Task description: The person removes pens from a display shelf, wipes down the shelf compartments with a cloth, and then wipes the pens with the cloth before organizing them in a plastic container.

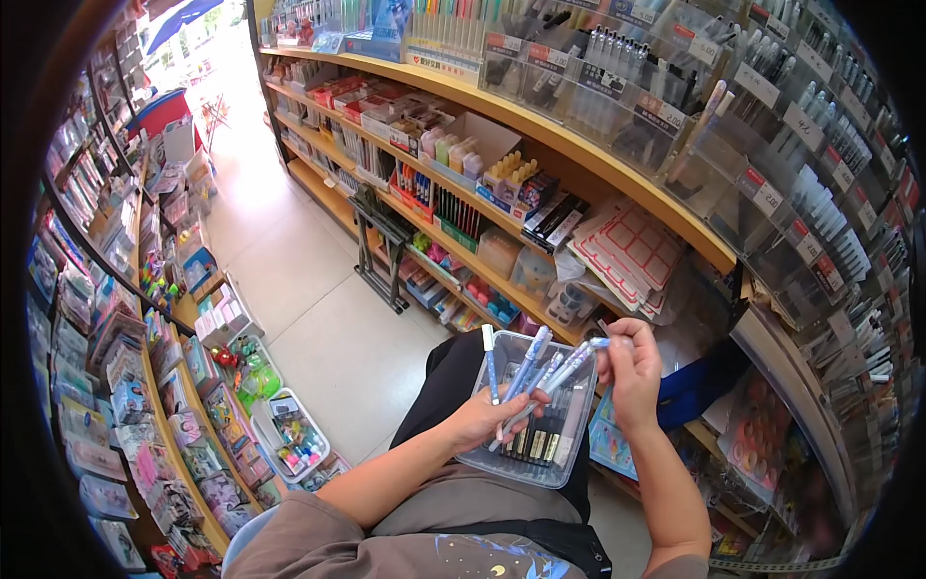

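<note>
My left hand point(490, 419) is closed around several pens point(529, 365) with pale blue and white patterned barrels, fanned out with their upper ends apart. Up and to the right, my right hand point(632, 372) pinches the blue end of a pen point(599, 344); my fingers cover part of it. Under both hands a clear plastic bin point(555, 476) rests on my lap. Inside it stand several dark items with gold-coloured bands point(535, 446), partly hidden by my left hand and the pens.
Ahead and to the right, a wooden shelf point(444, 183) carries boxed pens and stationery. Clear pen racks point(617, 82) with price tags rise above it. On the left are packed shelves point(145, 386) and a white basket point(289, 434) of small goods. A tiled aisle point(299, 280) runs toward daylight.
</note>
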A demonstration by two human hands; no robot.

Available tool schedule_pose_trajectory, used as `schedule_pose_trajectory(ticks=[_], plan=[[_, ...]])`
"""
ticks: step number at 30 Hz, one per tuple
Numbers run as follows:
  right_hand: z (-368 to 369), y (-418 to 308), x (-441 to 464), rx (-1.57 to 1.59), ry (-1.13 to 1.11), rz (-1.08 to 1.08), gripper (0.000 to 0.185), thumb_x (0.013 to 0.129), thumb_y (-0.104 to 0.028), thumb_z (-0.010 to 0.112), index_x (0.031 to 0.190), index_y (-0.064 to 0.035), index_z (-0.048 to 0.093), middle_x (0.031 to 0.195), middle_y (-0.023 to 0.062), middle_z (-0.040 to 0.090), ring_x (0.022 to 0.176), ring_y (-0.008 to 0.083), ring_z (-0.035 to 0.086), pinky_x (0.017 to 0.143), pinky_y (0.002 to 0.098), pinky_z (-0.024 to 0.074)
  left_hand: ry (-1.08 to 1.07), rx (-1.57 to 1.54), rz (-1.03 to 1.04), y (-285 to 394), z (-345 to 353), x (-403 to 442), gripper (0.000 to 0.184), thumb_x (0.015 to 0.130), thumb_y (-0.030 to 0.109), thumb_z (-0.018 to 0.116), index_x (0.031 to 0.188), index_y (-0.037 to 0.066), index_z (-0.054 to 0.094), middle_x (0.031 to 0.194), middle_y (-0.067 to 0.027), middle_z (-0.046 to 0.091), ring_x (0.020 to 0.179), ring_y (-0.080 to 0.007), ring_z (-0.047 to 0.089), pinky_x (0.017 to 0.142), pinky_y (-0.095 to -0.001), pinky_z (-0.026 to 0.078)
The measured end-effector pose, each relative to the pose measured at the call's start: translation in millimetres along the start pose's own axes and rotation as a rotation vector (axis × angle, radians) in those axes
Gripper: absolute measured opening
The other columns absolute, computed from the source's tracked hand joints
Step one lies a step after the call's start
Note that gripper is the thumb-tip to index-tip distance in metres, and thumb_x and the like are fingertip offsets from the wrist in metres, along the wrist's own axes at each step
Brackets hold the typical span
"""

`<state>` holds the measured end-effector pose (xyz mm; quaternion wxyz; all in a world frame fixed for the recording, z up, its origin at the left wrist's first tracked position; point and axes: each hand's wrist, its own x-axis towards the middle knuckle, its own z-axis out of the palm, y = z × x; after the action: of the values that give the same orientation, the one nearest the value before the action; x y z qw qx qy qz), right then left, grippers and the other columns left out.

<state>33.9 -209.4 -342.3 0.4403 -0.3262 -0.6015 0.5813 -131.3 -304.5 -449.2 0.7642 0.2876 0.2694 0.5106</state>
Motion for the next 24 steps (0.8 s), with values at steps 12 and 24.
schedule_pose_trajectory(ticks=[12,24], plan=[[2,-9,12,-0.159,-0.197,0.328,0.011,0.084,-0.013,0.060,0.080,-0.0040,0.056,0.057,0.0007,0.055,0.046,0.0052,0.048,0.043,0.0177,0.0365,0.040,0.157,-0.021,2,8,-2,0.041,0.088,0.037,0.054,0.112,0.004,0.054,0.086,-0.0010,0.052,0.060,-0.0047,0.044,0.046,-0.0177,0.038],[5,4,11,-0.272,-0.340,0.446,0.012,0.082,-0.010,0.063,0.080,-0.0012,0.055,0.057,0.0042,0.058,0.044,0.0079,0.053,0.038,0.0191,0.0398,0.070,0.213,-0.052,-1,8,0,0.033,0.088,0.035,0.055,0.099,0.004,0.056,0.082,-0.0015,0.053,0.057,-0.0046,0.043,0.045,-0.0180,0.035]])
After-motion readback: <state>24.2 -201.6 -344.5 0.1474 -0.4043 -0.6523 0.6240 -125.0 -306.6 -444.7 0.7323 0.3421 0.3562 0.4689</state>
